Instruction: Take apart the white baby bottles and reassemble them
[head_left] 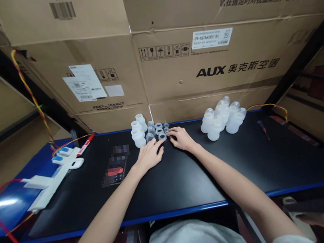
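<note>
My left hand lies low over the table with its fingers apart. Its fingertips are at the nearest clear domed cap and the front white collar ring. My right hand reaches in from the other side, fingers stretched toward a column of small clear nipples. Its fingertips touch or hover at the nearest ones; which, I cannot tell. Left of the caps stand several open, milky feeding bottles. Several capped feeding bottles are grouped to the right.
A blurred phone-like slab lies left of my hands. Farther left are a white power strip with plugs and a red marker. A small screwdriver lies at right. Large cardboard walls the table's back.
</note>
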Demonstrator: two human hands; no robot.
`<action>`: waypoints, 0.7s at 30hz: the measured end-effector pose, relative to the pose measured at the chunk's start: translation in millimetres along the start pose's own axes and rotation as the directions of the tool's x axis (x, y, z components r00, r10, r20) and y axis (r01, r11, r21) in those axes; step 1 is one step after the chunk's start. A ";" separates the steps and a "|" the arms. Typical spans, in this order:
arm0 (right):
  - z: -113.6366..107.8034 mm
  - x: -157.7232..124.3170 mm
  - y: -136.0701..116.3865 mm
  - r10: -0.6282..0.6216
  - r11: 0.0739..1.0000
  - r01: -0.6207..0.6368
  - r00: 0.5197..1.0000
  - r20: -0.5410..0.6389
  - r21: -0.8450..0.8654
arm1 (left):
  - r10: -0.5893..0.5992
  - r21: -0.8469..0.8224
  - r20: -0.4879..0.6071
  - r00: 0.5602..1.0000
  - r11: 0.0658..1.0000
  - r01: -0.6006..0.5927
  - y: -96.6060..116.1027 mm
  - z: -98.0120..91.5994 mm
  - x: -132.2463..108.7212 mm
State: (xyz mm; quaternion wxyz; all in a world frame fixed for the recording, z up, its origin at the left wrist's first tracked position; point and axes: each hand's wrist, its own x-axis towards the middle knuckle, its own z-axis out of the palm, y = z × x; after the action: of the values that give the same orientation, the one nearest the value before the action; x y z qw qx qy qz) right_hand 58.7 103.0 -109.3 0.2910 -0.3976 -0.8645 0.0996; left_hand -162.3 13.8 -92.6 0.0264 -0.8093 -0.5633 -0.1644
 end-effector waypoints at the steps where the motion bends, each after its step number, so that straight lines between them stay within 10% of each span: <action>1: -0.2 0.0 -0.4 0.002 1.000 -0.002 1.000 0.001 -0.002 | -0.017 0.005 0.003 1.000 1.000 0.017 1.2 0.6 0.5; 12: -8.6 -1.6 -5.8 -0.023 0.998 0.019 0.998 -0.057 -0.062 | -0.109 0.017 -0.011 0.994 0.994 0.109 6.7 -2.5 1.0; 16: -51.7 -1.1 -22.9 -0.169 0.984 0.156 0.971 -0.169 -0.089 | -0.115 0.010 -0.060 0.992 0.993 0.116 5.9 -0.5 0.4; 21: -129.0 -18.2 -29.7 -0.127 0.974 0.029 0.890 -0.438 -0.225 | -0.019 0.000 -0.033 0.999 1.000 0.019 5.5 -1.9 0.2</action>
State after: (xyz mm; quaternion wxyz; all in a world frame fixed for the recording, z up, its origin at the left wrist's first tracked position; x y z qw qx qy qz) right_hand 124.5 62.1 -0.4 0.4424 -0.4034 -0.7948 -0.0996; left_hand -157.6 11.6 -90.0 0.0343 -0.8012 -0.5704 -0.1776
